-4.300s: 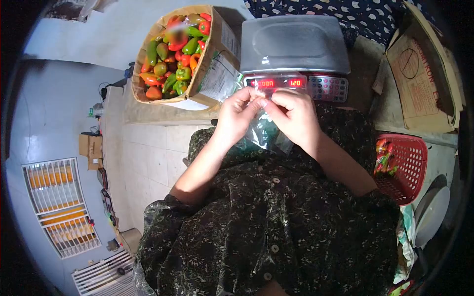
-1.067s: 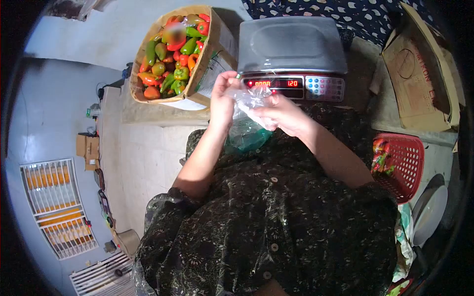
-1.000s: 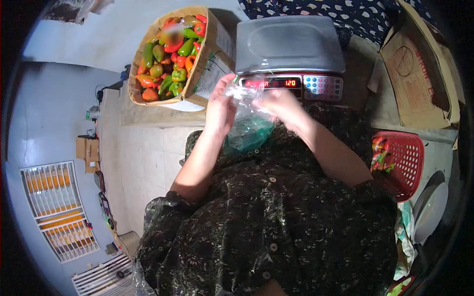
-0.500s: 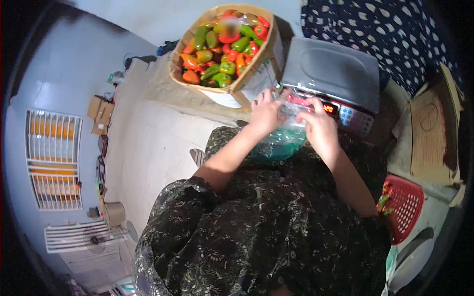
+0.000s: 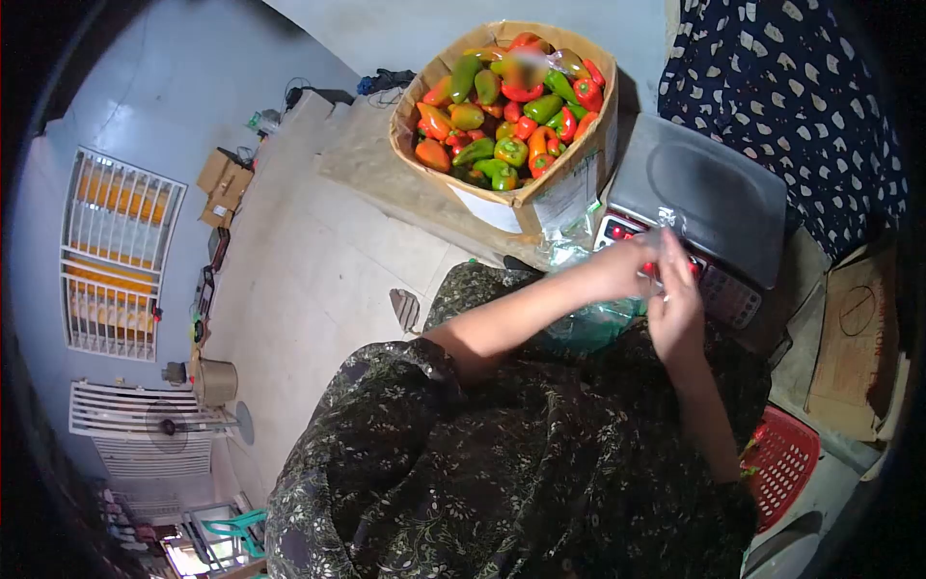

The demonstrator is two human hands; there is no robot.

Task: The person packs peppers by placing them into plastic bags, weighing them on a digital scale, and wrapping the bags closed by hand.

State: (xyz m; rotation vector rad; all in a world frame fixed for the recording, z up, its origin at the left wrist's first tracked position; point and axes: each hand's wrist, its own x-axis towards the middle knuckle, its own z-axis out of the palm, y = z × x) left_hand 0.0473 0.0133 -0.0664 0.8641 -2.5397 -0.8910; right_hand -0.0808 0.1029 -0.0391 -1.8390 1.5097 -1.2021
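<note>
Clear-and-green plastic bag [image 5: 594,324]: one
Left hand [image 5: 622,271], right hand [image 5: 677,317]: two, fingers clamped on bag
Flat grey scale [image 5: 709,183]: one
Red perforated plastic basket [image 5: 786,468]: one

Peppers [image 5: 511,150] in box [image 5: 579,193], scale [image 5: 709,193] right of box; cloth [image 5: 781,116] behind scale

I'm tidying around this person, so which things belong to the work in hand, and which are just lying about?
Likely in the work:
- left hand, right hand
- greenish plastic bag
- scale
- peppers

Probably just about:
- red basket
- fan
- striped cloth? No, patterned cloth
</note>
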